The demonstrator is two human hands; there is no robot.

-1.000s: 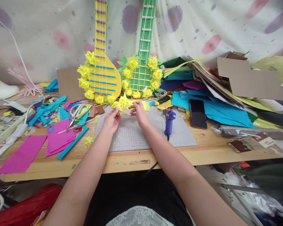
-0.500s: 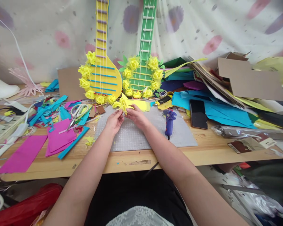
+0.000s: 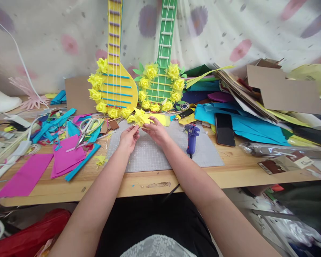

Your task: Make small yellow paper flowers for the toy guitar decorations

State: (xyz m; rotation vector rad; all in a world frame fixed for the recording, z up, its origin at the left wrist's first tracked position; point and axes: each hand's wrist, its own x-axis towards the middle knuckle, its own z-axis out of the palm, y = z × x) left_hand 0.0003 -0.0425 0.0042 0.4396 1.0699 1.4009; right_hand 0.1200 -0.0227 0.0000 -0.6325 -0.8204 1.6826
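Observation:
Over the grey cutting mat (image 3: 149,157), my two hands hold a yellow paper flower (image 3: 139,117) between them. My left hand (image 3: 129,138) pinches its underside from the left, thumb against fingertips. From the right, my right hand (image 3: 157,130) grips the lower petals with curled fingers. Just behind stand a yellow paper guitar (image 3: 120,85) and a green paper guitar (image 3: 160,85), both trimmed with yellow flowers. A yellow paper piece (image 3: 163,120) lies beyond my right hand. The purple glue gun (image 3: 192,139) rests on the mat's right side.
Scissors (image 3: 88,129) lie on magenta sheets (image 3: 69,157) at the left, near blue scraps and a blue strip (image 3: 82,162). To the right are a phone (image 3: 225,130), blue paper (image 3: 256,125) and stacked cardboard (image 3: 283,89). Power strips and cables line the left edge.
The yellow flower has tilted and turned in my fingers, its petals now lying flatter and wider. Both hands stay in nearly the same place.

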